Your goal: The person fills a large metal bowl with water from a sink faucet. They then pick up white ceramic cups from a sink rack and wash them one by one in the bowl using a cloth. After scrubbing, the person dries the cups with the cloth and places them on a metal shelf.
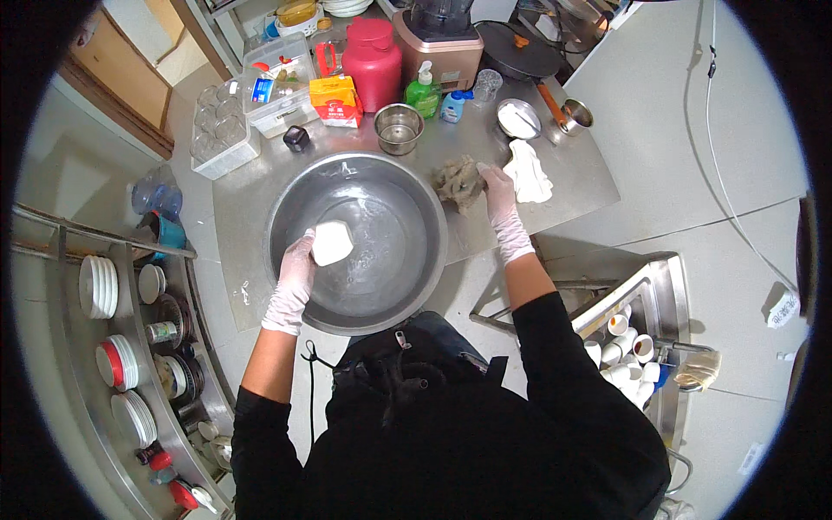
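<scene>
My left hand (299, 263), in a thin whitish glove, grips a small white object (333, 243) over the left part of a large grey metal basin (442, 227). The object is cup-sized with rounded corners; its exact kind is unclear. Water seems to lie in the basin, judging by the glints. To the basin's right, my gloved right hand (500, 192) has its fingertips on the edge of a crumpled grey-brown rag (459, 182). A white cloth (528, 172) lies just beyond that hand on the steel table (572, 175).
Behind the basin stand a steel bowl (398, 129), green pump bottle (423, 94), blue bottle (453, 107), pink jug (372, 65) and yellow-red carton (336, 102). A plastic bin of glasses (224, 153) is at left. White cups (627, 354) fill a sink (679, 286) at right; plate shelves (133, 318) stand left.
</scene>
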Demonstrator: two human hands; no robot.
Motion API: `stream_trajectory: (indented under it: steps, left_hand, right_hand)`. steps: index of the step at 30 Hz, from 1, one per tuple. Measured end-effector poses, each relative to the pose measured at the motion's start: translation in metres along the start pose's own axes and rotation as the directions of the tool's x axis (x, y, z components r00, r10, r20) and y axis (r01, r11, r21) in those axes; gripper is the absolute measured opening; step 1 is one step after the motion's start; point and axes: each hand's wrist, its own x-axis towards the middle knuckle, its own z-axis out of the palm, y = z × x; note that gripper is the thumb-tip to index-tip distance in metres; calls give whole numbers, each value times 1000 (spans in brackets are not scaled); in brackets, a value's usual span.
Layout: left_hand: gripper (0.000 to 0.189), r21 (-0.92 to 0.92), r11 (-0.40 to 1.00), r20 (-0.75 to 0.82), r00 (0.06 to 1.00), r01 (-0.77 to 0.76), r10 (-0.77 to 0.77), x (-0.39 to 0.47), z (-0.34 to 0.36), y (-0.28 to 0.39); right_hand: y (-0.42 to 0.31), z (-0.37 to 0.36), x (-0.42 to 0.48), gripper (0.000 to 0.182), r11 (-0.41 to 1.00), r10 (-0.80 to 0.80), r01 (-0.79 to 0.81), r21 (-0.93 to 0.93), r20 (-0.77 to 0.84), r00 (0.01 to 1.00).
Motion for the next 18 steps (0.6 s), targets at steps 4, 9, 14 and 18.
stream_trajectory:
  steps: [4,9,14,18]
  left_hand:
    - [33,19,1000,72,997,-15,14,5,11,12]
    - [36,244,944,140,971,-221,191,10,35,20]
    - [37,182,967,168,974,-181,150,-5,74,37]
    - [39,46,977,120,973,-206,200,-6,78,30]
  right_hand:
    - [-87,21,-40,24,983,-17,-1,181,97,995]
    - [-149,54,-92,26,992,-117,121,-22,150,982]
    - [-147,114,-150,21,622,-630,710,-329,328,704]
    - [-125,154,-163,24,394,-690,839,-376,482,540]
